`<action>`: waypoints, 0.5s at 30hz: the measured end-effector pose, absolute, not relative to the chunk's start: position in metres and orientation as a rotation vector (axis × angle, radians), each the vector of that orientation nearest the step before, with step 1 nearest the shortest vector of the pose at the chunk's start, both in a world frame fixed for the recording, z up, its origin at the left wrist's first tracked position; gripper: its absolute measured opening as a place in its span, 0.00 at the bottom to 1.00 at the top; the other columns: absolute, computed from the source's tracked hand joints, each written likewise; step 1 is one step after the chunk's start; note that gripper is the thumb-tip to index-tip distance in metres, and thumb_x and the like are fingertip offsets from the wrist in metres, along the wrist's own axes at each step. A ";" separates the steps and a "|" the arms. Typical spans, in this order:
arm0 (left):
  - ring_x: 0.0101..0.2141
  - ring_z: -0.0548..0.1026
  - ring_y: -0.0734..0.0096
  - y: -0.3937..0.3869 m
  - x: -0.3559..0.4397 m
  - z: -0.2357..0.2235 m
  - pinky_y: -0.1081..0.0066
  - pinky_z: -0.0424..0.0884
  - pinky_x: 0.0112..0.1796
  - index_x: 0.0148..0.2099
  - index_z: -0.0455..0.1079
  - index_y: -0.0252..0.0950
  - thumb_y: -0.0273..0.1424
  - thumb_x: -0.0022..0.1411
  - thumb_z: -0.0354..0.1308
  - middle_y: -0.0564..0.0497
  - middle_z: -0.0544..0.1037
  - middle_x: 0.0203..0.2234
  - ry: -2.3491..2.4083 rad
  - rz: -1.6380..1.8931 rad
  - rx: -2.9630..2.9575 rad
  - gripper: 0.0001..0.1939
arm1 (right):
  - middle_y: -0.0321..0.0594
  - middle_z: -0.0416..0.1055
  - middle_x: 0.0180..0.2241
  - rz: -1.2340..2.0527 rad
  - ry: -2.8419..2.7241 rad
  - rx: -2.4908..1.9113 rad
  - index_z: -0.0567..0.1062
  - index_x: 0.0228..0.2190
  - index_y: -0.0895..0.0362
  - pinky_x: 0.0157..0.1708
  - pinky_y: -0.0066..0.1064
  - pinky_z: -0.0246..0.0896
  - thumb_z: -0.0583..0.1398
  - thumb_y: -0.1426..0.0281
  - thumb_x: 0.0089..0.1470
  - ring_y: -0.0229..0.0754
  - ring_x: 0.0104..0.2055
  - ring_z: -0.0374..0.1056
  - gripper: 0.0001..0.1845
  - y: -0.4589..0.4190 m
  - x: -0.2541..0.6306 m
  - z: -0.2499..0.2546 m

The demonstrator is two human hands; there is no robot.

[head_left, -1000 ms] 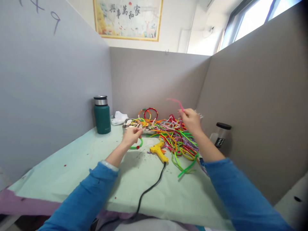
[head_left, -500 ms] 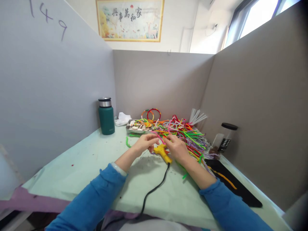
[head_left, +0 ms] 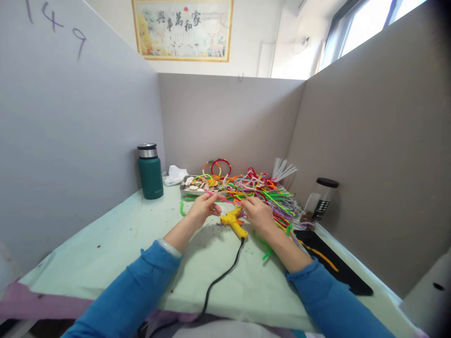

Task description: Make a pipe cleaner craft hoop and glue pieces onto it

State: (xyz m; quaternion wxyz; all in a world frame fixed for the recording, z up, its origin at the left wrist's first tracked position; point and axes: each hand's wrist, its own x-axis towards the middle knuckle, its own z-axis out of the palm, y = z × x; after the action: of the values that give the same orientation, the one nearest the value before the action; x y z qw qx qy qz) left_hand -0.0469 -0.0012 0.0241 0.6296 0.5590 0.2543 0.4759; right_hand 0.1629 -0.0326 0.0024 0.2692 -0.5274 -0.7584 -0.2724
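My left hand [head_left: 203,210] and my right hand [head_left: 258,215] are held a little apart above the table, each pinching one end of a pink pipe cleaner [head_left: 225,198] stretched between them. Just below the hands lies a yellow glue gun [head_left: 234,223] with a black cord [head_left: 218,279] running toward me. Behind the hands spreads a tangled heap of coloured pipe cleaners [head_left: 268,197]. A green pipe cleaner piece [head_left: 182,209] lies on the table left of my left hand.
A green flask [head_left: 150,171] stands at the back left, crumpled white tissue [head_left: 175,173] beside it. A metal tray [head_left: 197,188] of small pieces and wrapped rings [head_left: 220,165] sit at the back. A black-lidded jar [head_left: 322,199] and a black mat [head_left: 334,270] lie right. Grey partitions enclose the table.
My right hand came down from above the heap with the pink pipe cleaner and met my left hand over the glue gun. Since then the hands have drawn slightly apart, stretching it.
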 end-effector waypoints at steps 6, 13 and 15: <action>0.26 0.74 0.76 0.000 -0.048 0.025 0.74 0.72 0.27 0.37 0.71 0.28 0.31 0.56 0.57 0.45 0.75 0.33 0.463 1.131 1.157 0.10 | 0.41 0.70 0.37 -0.675 -2.025 -1.421 0.75 0.36 0.53 0.35 0.27 0.52 0.51 0.71 0.57 0.40 0.40 0.62 0.12 -0.036 0.168 0.010; 0.22 0.72 0.76 -0.001 -0.047 0.023 0.73 0.71 0.25 0.41 0.70 0.30 0.35 0.52 0.61 0.50 0.73 0.22 0.556 1.128 1.186 0.16 | 0.40 0.70 0.38 -0.673 -1.974 -1.407 0.75 0.36 0.54 0.37 0.27 0.52 0.51 0.71 0.57 0.39 0.40 0.61 0.13 -0.035 0.179 0.013; 0.21 0.71 0.76 0.000 -0.048 0.023 0.74 0.71 0.24 0.42 0.70 0.31 0.37 0.51 0.61 0.51 0.72 0.21 0.588 1.145 1.181 0.18 | 0.40 0.70 0.38 -0.677 -1.997 -1.395 0.75 0.36 0.53 0.37 0.27 0.52 0.51 0.71 0.57 0.39 0.40 0.61 0.13 -0.035 0.179 0.012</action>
State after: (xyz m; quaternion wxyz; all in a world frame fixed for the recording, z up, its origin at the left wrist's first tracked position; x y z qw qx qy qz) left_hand -0.0477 0.0001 0.0228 0.6421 0.5184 0.2579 0.5025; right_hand 0.1793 -0.0353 0.0122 0.3019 -0.5261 -0.7529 -0.2553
